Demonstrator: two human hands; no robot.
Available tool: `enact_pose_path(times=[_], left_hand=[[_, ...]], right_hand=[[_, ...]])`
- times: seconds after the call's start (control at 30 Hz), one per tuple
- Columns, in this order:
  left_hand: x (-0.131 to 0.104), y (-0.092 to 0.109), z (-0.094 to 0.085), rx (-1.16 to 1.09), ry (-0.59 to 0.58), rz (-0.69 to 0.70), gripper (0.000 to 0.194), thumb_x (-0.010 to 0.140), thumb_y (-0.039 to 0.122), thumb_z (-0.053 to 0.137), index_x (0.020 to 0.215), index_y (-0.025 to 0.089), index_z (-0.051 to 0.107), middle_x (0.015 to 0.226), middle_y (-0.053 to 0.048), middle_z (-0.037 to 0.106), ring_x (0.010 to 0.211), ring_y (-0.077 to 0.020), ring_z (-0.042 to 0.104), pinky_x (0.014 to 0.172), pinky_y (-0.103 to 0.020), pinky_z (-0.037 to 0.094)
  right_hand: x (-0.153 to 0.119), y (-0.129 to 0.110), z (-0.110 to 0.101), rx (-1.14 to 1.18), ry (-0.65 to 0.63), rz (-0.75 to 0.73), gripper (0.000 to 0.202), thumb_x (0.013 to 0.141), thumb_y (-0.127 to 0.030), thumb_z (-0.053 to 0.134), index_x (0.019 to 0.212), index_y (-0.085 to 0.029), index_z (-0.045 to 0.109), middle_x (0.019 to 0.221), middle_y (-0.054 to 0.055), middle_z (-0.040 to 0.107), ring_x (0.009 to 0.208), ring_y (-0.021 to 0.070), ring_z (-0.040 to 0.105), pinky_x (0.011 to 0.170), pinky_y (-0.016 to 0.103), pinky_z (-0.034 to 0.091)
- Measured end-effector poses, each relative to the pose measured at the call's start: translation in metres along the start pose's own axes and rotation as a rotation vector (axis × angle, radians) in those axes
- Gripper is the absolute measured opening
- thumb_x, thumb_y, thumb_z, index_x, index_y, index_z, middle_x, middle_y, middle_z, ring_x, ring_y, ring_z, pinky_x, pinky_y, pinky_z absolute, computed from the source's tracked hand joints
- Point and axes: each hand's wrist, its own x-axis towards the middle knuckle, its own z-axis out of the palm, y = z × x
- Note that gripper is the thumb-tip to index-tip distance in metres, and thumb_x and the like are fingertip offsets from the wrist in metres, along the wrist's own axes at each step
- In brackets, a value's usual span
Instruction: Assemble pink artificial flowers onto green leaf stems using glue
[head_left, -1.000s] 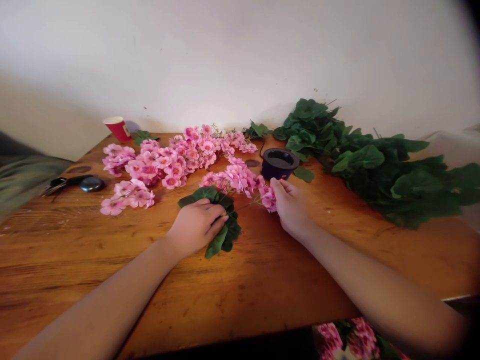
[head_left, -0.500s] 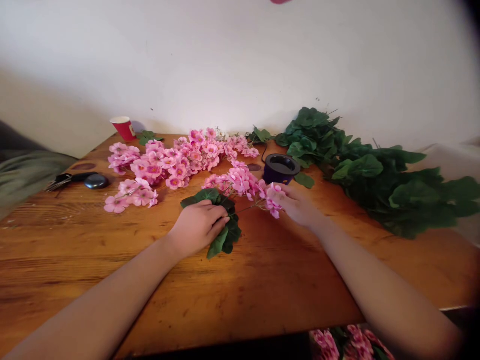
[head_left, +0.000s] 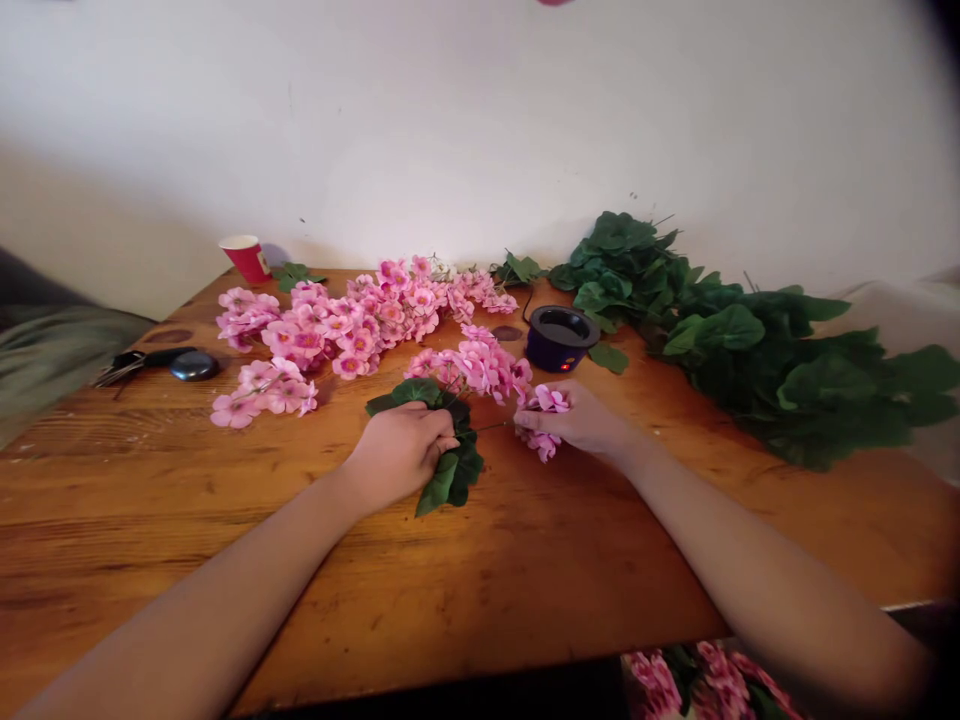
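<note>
While the left hand [head_left: 397,447] presses down on a leaf bunch [head_left: 459,478], its fingers curled closed around it, the right hand [head_left: 583,418] pinches a flower sprig [head_left: 545,441] just in front of the black pot [head_left: 553,347]. The hands are apart, with a thin stem [head_left: 491,427] showing between them, low over the table [head_left: 390,600]. Beyond that gap lies a middle flower cluster [head_left: 489,366], close to the pot and in the way of a straight reach to the big flower heap [head_left: 352,325]. The large leaf pile [head_left: 739,345] crowds the right side of the table, and one loose leaf [head_left: 609,358] lies beside the pot.

The table is orange-brown wood with streaky grain and dark knots. The petals are pink and thin, ruffled at the edges; the leaves are broad, dark green and matte (they look like cloth). The pot is round and wide-rimmed, with a small red light glowing on its front.

At the far left stand one red cup [head_left: 247,261], with a pale rim, and one small leaf sprig [head_left: 298,275]. Nearer are one shiny dark oval object [head_left: 193,366] and one small flower bunch [head_left: 264,392]. More pink flowers [head_left: 656,685] show below the table edge.
</note>
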Motion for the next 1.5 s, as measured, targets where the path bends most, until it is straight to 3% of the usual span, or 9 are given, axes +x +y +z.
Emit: enact_pose_path(times=[0.5,0.8,1.13,1.27,1.4,1.5], left_hand=[[0.001,0.004,0.007,0.138,-0.064,0.02,0.016,0.09,0.015,0.048,0.076,0.02,0.053,0.068,-0.004,0.06,0.073,-0.0224,0.059,0.061,-0.033,0.036],[0.002,0.009,0.006,0.094,-0.069,-0.091,0.015,0.081,0.007,0.047,0.083,0.019,0.055,0.073,-0.005,0.065,0.073,-0.0221,0.062,0.062,-0.032,0.04],[0.001,0.009,0.007,0.128,-0.028,-0.081,0.013,0.088,0.012,0.046,0.081,0.019,0.055,0.07,-0.005,0.063,0.073,-0.0216,0.061,0.062,-0.032,0.04],[0.001,0.009,-0.001,0.059,-0.024,-0.1,0.015,0.094,0.022,0.049,0.083,0.019,0.058,0.073,-0.003,0.064,0.073,-0.0192,0.063,0.062,-0.029,0.041],[0.001,0.014,-0.013,0.1,-0.045,-0.008,0.031,0.101,0.039,0.044,0.086,0.02,0.062,0.068,-0.002,0.062,0.067,-0.0172,0.061,0.061,-0.028,0.04],[0.0,0.016,-0.014,0.204,-0.021,0.087,0.038,0.103,0.04,0.041,0.081,0.019,0.064,0.064,-0.003,0.06,0.064,-0.0185,0.059,0.06,-0.03,0.039]], right_hand=[[0.003,0.011,0.018,0.01,0.092,-0.069,0.03,0.077,-0.045,0.075,0.073,-0.018,0.063,0.054,-0.001,0.058,0.04,0.0119,0.051,0.035,0.024,0.045],[0.004,0.011,0.022,0.059,0.127,-0.038,0.035,0.078,-0.05,0.074,0.072,-0.019,0.061,0.054,-0.001,0.057,0.04,0.0119,0.05,0.035,0.024,0.045],[0.006,0.015,0.027,-0.02,0.146,-0.071,0.038,0.084,-0.051,0.068,0.068,-0.018,0.059,0.048,-0.002,0.055,0.037,0.0112,0.05,0.038,0.022,0.043],[0.003,0.007,0.027,0.018,0.145,-0.08,0.038,0.081,-0.051,0.071,0.07,-0.017,0.061,0.054,-0.001,0.058,0.042,0.0104,0.05,0.041,0.022,0.046],[-0.002,-0.001,0.031,0.013,0.122,-0.123,0.035,0.081,-0.05,0.072,0.076,-0.017,0.064,0.059,-0.002,0.059,0.046,0.0108,0.051,0.043,0.023,0.047],[-0.003,0.001,0.036,-0.003,0.113,-0.123,0.035,0.083,-0.05,0.07,0.071,-0.017,0.061,0.058,-0.001,0.058,0.046,0.0107,0.052,0.044,0.022,0.046]])
